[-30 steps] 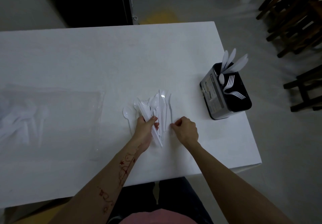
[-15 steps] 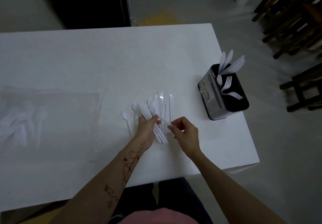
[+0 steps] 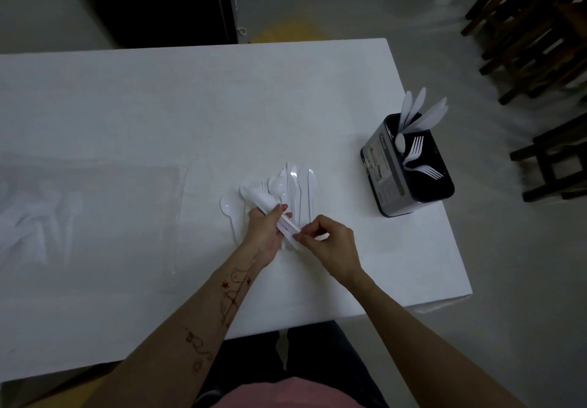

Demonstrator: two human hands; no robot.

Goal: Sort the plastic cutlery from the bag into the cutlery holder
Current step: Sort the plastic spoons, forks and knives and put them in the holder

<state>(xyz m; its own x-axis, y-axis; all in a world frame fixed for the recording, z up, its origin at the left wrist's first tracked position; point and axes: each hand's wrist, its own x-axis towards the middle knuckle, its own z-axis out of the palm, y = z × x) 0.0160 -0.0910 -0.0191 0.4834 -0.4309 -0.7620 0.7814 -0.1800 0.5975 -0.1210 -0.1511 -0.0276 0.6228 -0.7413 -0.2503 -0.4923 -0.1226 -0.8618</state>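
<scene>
Left of the cutlery holder (image 3: 408,166), my left hand (image 3: 265,233) clasped a cutlery bundle (image 3: 270,209) while my right hand (image 3: 330,242) pinched its end, likely gathering before slotting.

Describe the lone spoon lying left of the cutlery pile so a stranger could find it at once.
Start at the white table and find the loose pile of white cutlery near the middle of its front half, just beyond the left hand. Immediately left of that pile lies a single spoon, bowl pointing away from the person. Unlike its neighbours, nothing overlaps it.
</scene>
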